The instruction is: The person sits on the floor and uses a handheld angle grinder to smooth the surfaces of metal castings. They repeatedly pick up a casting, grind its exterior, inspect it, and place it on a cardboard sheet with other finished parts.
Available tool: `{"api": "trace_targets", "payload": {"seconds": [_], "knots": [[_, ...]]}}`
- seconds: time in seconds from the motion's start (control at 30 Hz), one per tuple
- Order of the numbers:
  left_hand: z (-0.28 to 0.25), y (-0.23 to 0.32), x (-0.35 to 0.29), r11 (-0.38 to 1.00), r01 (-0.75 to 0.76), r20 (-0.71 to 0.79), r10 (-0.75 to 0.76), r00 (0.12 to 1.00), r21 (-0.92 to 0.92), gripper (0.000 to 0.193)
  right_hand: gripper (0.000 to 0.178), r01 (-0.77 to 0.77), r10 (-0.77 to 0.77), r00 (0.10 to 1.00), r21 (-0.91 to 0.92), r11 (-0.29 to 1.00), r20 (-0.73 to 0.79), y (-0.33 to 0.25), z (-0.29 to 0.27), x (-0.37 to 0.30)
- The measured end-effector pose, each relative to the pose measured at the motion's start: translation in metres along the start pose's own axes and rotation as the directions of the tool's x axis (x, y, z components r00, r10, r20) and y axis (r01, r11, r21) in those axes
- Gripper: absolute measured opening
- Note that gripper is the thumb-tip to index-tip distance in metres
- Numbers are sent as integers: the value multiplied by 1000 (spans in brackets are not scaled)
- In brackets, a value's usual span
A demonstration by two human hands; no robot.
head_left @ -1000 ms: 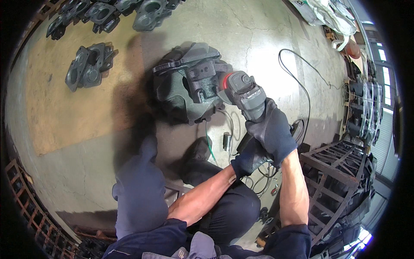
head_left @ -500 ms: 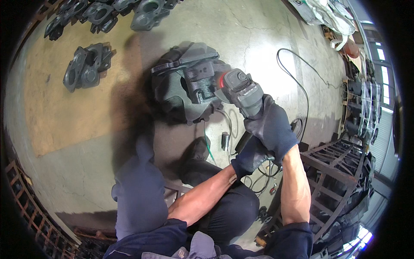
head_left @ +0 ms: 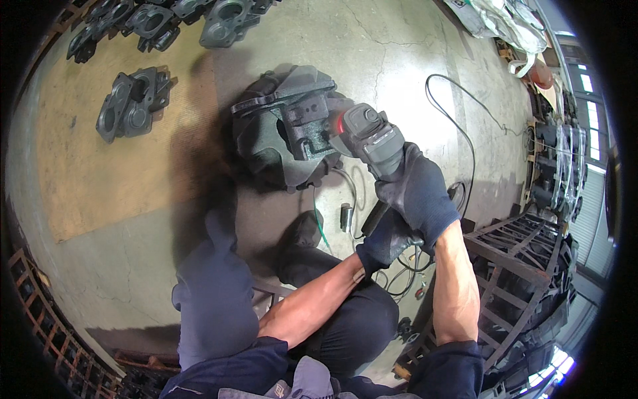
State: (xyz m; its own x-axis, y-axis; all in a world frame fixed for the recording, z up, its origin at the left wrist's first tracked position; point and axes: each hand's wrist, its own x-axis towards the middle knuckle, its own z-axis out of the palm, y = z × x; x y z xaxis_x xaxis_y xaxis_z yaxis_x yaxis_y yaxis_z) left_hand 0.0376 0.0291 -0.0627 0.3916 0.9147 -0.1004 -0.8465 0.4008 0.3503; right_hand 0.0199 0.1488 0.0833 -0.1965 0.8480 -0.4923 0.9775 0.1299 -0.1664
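An angle grinder [head_left: 373, 133] with a grey-black head reaches toward a large dark metal casting [head_left: 279, 143] on the floor. Its disc side, with a reddish rim, is up against the casting's right edge; exact contact is hard to see. My right hand [head_left: 419, 193], in a dark glove, is wrapped round the grinder's body behind the head. Just below it, my left hand [head_left: 385, 243], also gloved, is closed round the grinder's rear part, whose grip is mostly hidden by the fingers. A black cord [head_left: 413, 266] hangs beneath the hands.
Several smaller dark castings [head_left: 151, 21] lie at the far left, with another pair [head_left: 136, 103] nearer on a tan sheet [head_left: 73, 179]. A black cable [head_left: 473, 149] loops over the floor at right. A metal rack [head_left: 508, 266] stands beside my right arm. My knees are close below.
The grinder head and my right hand have shifted very slightly up and left along the casting's edge. The left hand stays nearly in place.
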Motion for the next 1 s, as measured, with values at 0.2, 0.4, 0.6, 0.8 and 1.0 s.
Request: {"api": "trace_targets", "payload": {"seconds": [0.2, 0.4, 0.6, 0.8, 1.0], "knots": [[2, 4, -4, 982, -33, -71, 20, 997, -185, 53, 54, 22, -22, 1000, 11, 1000, 1, -2, 4, 3], [1, 10, -2, 945, -64, -33, 79, 996, 322, 55, 52, 35, -35, 999, -2, 999, 0, -3, 2, 3], [10, 4, -5, 971, -104, -25, 112, 993, 213, 48, 52, 8, -8, 1000, -43, 999, 9, -2, -1, -1], [5, 4, -7, 907, -174, 65, 161, 985, 384, 56, 51, 14, -13, 1000, -55, 998, 11, -5, -2, -2], [2, 5, -9, 932, -125, 40, 118, 992, 340, 56, 51, 29, -29, 999, -31, 999, 15, -3, 2, 0]]}}
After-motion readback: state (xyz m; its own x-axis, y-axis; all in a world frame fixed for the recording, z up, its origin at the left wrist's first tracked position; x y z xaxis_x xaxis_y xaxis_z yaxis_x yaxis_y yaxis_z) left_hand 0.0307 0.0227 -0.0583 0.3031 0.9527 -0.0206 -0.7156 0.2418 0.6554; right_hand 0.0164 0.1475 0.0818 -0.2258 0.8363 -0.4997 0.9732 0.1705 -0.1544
